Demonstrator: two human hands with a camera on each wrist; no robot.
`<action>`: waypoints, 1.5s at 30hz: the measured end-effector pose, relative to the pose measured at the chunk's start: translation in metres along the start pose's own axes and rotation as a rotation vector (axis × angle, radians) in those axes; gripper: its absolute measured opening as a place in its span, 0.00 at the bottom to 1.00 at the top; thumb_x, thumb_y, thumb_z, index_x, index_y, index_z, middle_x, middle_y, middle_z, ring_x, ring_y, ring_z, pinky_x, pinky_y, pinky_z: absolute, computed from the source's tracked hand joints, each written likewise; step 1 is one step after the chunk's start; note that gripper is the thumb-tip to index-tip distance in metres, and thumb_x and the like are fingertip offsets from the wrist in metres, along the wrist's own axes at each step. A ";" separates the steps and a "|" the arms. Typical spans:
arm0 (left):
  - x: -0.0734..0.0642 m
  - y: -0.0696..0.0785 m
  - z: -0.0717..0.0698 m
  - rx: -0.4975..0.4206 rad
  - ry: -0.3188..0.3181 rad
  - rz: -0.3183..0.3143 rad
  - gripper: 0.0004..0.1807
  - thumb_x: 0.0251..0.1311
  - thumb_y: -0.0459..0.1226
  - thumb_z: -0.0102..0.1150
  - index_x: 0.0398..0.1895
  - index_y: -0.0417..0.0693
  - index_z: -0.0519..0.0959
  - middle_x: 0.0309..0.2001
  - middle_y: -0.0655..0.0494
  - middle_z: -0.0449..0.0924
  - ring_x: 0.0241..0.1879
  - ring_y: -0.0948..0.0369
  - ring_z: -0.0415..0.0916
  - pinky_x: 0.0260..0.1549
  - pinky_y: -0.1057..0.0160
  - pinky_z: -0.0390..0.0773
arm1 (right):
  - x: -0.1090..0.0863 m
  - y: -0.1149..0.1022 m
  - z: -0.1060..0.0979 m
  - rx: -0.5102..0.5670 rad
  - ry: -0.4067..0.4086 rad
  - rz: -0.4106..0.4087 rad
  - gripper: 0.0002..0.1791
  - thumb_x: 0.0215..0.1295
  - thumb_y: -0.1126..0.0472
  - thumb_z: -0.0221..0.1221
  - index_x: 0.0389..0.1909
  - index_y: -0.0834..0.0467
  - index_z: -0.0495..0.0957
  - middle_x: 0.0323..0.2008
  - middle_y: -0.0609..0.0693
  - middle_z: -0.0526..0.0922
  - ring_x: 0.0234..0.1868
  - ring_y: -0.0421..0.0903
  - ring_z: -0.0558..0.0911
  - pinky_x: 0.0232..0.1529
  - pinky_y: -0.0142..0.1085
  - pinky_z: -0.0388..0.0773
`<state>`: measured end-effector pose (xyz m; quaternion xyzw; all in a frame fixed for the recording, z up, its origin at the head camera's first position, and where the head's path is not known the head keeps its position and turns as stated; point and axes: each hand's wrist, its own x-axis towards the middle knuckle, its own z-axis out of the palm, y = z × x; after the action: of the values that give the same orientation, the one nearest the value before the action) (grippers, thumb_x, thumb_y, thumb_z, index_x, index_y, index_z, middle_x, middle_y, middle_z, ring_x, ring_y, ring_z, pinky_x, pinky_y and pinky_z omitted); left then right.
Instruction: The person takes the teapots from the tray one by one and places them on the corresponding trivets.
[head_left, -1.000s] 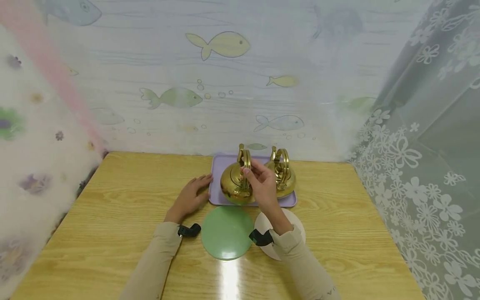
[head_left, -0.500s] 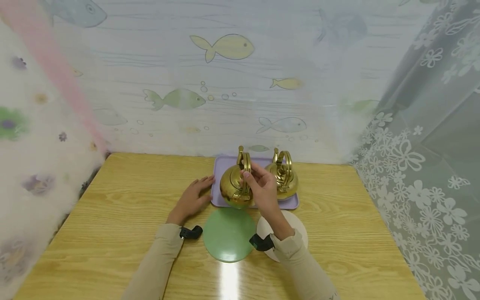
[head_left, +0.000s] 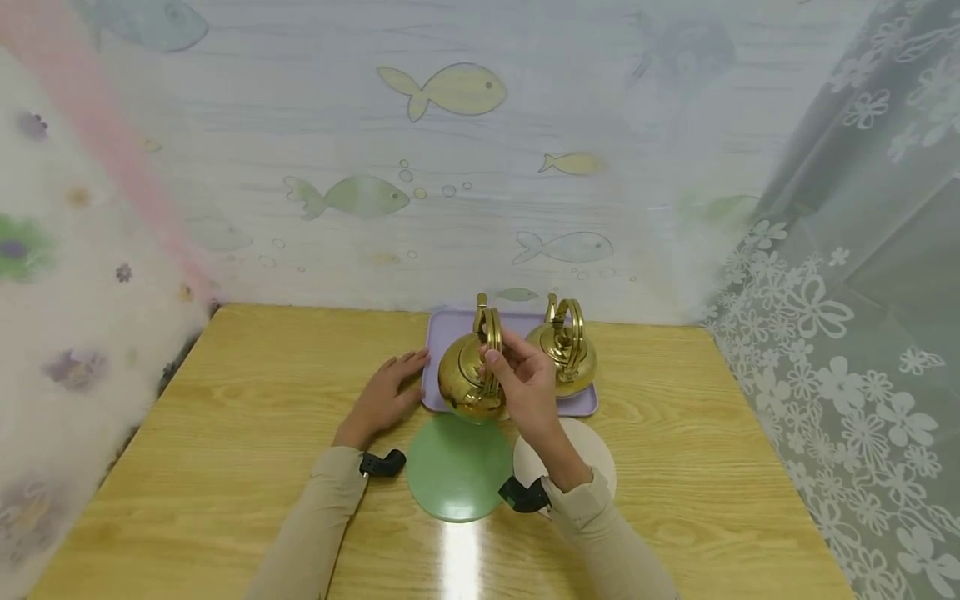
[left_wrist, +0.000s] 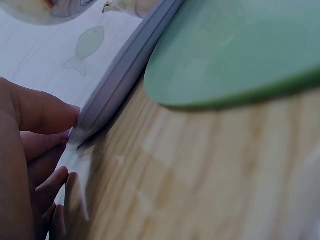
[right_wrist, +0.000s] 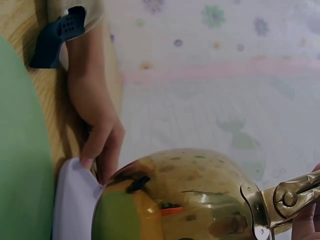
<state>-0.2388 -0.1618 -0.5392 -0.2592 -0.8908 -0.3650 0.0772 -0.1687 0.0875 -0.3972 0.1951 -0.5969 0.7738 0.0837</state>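
A brass kettle point(head_left: 459, 383) is held by its upright handle in my right hand point(head_left: 534, 396), thumb and fingers curled round it. Its base overlaps the near rim of a lilac tray point(head_left: 441, 337). In the right wrist view the kettle's shiny body point(right_wrist: 200, 195) reflects green and orange patches. A second brass kettle point(head_left: 579, 379) stands on the tray's right side, partly behind my right hand. My left hand point(head_left: 382, 402) lies at the tray's left side with fingers extended; in the left wrist view its thumb point(left_wrist: 47, 112) touches the tray rim point(left_wrist: 117, 75).
In front of the tray, a round green disc point(head_left: 459, 475) lies on the wooden table point(head_left: 262, 400). Beside it is a round whitish disc point(head_left: 596, 454), partly under my right forearm. A fish-patterned wall point(head_left: 337, 267) rises behind, and a flowered sheer curtain point(head_left: 847, 375) hangs at the right.
The gripped kettle has shifted slightly toward me, its base now lower in the head view, over the tray's near rim. My left hand stays at the tray's side.
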 end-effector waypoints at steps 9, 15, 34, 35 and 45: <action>0.001 0.001 0.000 -0.003 -0.008 -0.009 0.31 0.64 0.37 0.59 0.71 0.38 0.71 0.73 0.46 0.68 0.74 0.43 0.62 0.78 0.43 0.51 | -0.004 0.000 0.006 -0.006 0.002 0.000 0.20 0.71 0.74 0.54 0.60 0.82 0.70 0.40 0.49 0.85 0.35 0.39 0.82 0.39 0.28 0.84; 0.000 0.000 0.000 -0.003 0.008 0.005 0.31 0.64 0.37 0.58 0.71 0.38 0.71 0.73 0.46 0.69 0.74 0.43 0.62 0.77 0.41 0.52 | -0.007 0.005 0.012 0.015 -0.012 0.007 0.21 0.71 0.74 0.54 0.60 0.83 0.70 0.41 0.53 0.84 0.35 0.39 0.82 0.39 0.27 0.84; 0.001 0.001 0.000 0.017 0.011 0.003 0.29 0.67 0.37 0.54 0.71 0.39 0.71 0.72 0.45 0.70 0.74 0.43 0.63 0.77 0.40 0.53 | -0.020 0.013 0.028 0.018 0.032 0.074 0.19 0.71 0.74 0.55 0.59 0.81 0.71 0.43 0.72 0.80 0.36 0.41 0.82 0.39 0.27 0.84; 0.001 0.001 0.000 0.018 0.011 0.004 0.29 0.66 0.36 0.54 0.71 0.39 0.71 0.72 0.45 0.70 0.74 0.43 0.63 0.77 0.40 0.53 | -0.020 0.013 0.028 0.021 0.033 0.075 0.19 0.71 0.74 0.54 0.59 0.81 0.71 0.43 0.73 0.79 0.36 0.42 0.82 0.39 0.27 0.84; 0.002 0.002 -0.001 0.016 0.004 -0.008 0.31 0.64 0.34 0.51 0.72 0.39 0.70 0.73 0.46 0.69 0.74 0.43 0.62 0.77 0.41 0.51 | -0.025 0.017 0.029 0.047 0.027 0.102 0.21 0.71 0.74 0.54 0.61 0.81 0.70 0.47 0.83 0.74 0.39 0.43 0.83 0.40 0.28 0.84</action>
<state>-0.2398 -0.1603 -0.5371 -0.2546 -0.8945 -0.3588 0.0794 -0.1464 0.0574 -0.4158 0.1558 -0.5866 0.7933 0.0476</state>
